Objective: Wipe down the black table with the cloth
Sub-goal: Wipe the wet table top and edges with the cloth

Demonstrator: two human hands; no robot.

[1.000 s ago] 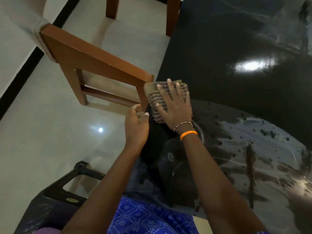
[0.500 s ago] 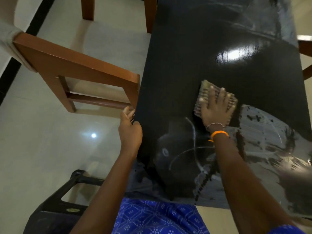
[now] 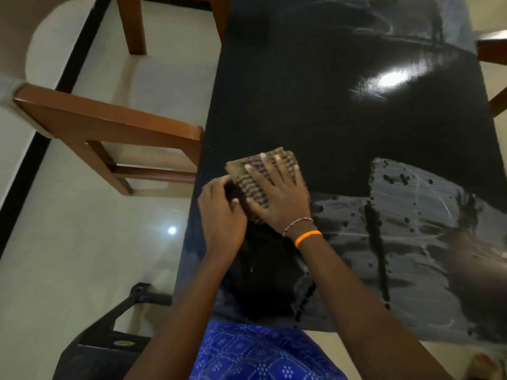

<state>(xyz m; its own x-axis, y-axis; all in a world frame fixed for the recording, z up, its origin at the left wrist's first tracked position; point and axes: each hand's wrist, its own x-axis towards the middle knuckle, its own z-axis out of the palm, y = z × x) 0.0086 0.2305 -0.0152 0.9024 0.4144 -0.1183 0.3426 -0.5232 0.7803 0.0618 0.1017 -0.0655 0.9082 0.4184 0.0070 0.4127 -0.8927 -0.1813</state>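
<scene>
your right hand (image 3: pixel 277 197) lies flat on the folded striped cloth (image 3: pixel 256 171), fingers straight and spread, pressing it down onto the black table (image 3: pixel 343 111) near the table's left edge. your left hand (image 3: pixel 220 212) sits just beside it at that edge, fingers curled; its fingertips touch the cloth's near left corner, but you cannot tell whether they pinch the fabric or only rest against it. the cloth is olive with dark stripes, folded into a thick pad, and it lies roughly level with the wooden chair (image 3: pixel 115 138) that stands against the table's left side.

on your right wrist there is a thin beaded bracelet (image 3: pixel 297 223) and, just below it, an orange band (image 3: pixel 307 237).

the near right part of the tabletop shows a grey wet film (image 3: pixel 417 229) with dark spots and streaks; the far part is plain glossy black with a bright light reflection (image 3: pixel 391 78).

your blue patterned garment (image 3: pixel 263 355) fills the bottom edge. a black plastic chair (image 3: pixel 101 349) stands at lower left, bearing a small oval label (image 3: pixel 124 343) too small to read. the floor (image 3: pixel 82 242) is pale tile.
</scene>
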